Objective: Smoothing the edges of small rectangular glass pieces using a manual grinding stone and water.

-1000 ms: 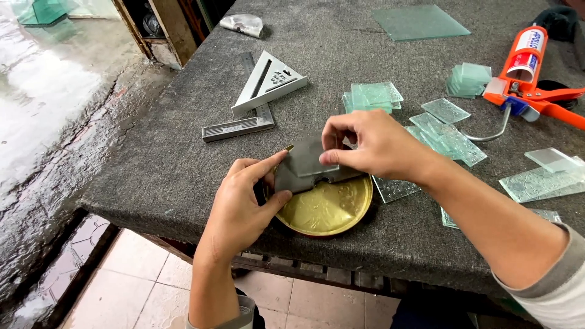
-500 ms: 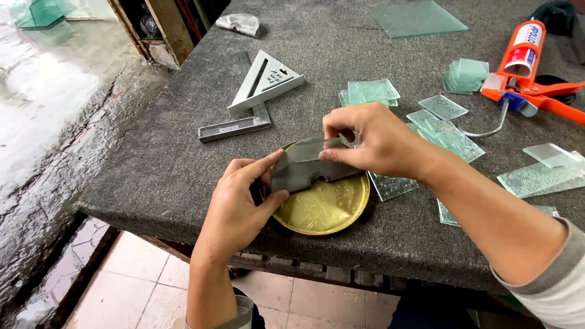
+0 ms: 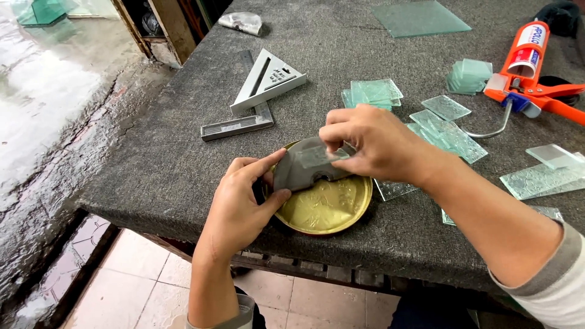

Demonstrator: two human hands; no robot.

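My left hand (image 3: 244,201) grips the left end of a flat grey stone (image 3: 292,173), tilted over a round gold tin lid (image 3: 326,210) near the table's front edge. My right hand (image 3: 368,143) pinches a small clear glass piece (image 3: 317,156) and presses it onto the stone's upper face. The far end of the stone is hidden under my right fingers.
The grey carpeted table (image 3: 170,158) carries a metal square (image 3: 259,91), several cut glass pieces (image 3: 448,131), a large glass pane (image 3: 420,17) and an orange caulking gun (image 3: 527,67). Wet floor (image 3: 49,122) lies to the left beyond the table edge.
The grey stone has been raised and tilted above the tin lid. My right hand has moved slightly left along it with the glass piece; my left hand has shifted its grip.
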